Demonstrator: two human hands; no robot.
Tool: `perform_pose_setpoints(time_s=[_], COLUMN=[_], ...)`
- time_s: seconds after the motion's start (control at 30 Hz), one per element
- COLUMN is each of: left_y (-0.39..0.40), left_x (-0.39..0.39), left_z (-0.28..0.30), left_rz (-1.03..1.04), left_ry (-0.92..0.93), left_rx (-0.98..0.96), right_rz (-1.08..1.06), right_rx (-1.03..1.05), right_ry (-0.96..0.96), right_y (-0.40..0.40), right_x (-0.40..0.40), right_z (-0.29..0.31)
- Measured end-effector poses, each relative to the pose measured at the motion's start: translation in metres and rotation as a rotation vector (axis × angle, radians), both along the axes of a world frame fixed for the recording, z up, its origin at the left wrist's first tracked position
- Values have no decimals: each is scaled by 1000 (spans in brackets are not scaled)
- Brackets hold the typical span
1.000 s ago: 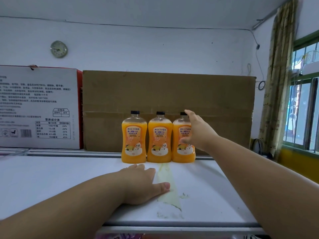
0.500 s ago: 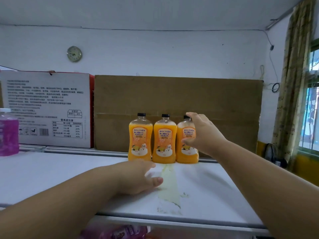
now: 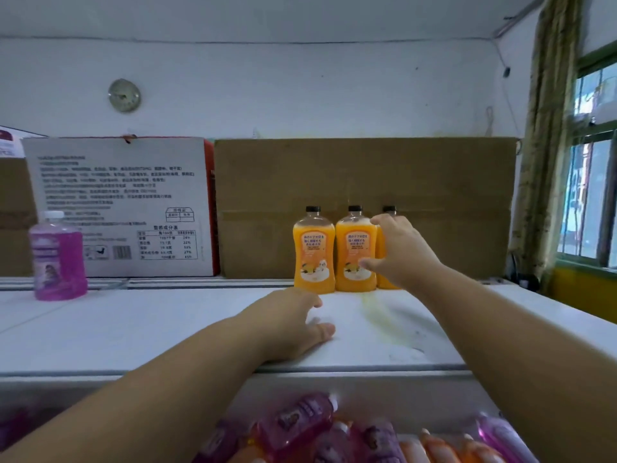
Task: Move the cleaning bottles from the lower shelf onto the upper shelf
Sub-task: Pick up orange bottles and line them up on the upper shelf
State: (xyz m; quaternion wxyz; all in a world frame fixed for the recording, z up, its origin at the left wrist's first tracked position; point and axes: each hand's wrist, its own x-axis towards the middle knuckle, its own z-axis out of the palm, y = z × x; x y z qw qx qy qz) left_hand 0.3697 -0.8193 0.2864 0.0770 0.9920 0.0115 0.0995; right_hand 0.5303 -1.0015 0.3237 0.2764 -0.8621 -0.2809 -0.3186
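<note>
**Cleaning bottles: letting go of the third orange one without knocking the row**

Standing upright on the upper shelf (image 3: 167, 329), hard against the brown cardboard box (image 3: 367, 175): three orange bottles side by side, left (image 3: 314, 252), middle (image 3: 354, 252) and right (image 3: 389, 209), the last mostly hidden behind the right hand (image 3: 400, 252). Fingers spread and relaxed, thumb out in front of the middle bottle, gripping nothing as far as can be seen; cannot tell whether the palm touches the right bottle. Left hand (image 3: 290, 322) open, resting flat on the shelf near its front edge.

Judging the placing as done and the release as the step in hand:

- Draw the right hand straight back toward the body, not sideways, so as not to catch the middle bottle with the thumb
- Lift the fingers clear of the black cap before pulling away
- Lean on the left hand for balance while reaching down
- Mind the yellowish stain (image 3: 380, 319); possibly slick

Plenty left below: pink bottles (image 3: 297, 422) and orange bottles (image 3: 450, 449) lying on the lower shelf. Also up top, well to the left, one pink bottle (image 3: 58, 259) upright
</note>
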Motion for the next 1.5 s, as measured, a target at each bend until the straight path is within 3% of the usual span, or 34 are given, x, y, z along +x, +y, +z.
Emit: perform_pose_setpoints(time_s=[0.23, 0.4, 0.57, 0.83, 1.13, 1.33, 1.5], left_y=[24, 5, -31, -51, -49, -54, -57], left_x=[-14, 8, 60, 99, 91, 83, 79], left_z=[1, 5, 17, -2, -3, 0, 2], left_rz=[23, 8, -6, -11, -6, -13, -12], left_ry=[-40, -57, -44, -19, 17, 41, 48], left_rx=[-31, -13, -20, -72, -67, -50, -18], right_rz=[-22, -91, -54, -103, 81, 147, 57], right_rx=[-1, 41, -43, -104, 135, 111, 36], right_ry=[20, 117, 179, 274, 301, 334, 265], right_y=[11, -20, -37, -30, -46, -56, -51], right_x=[-17, 20, 72, 107, 115, 104, 94], right_z=[-1, 21, 41, 37, 30, 33, 32])
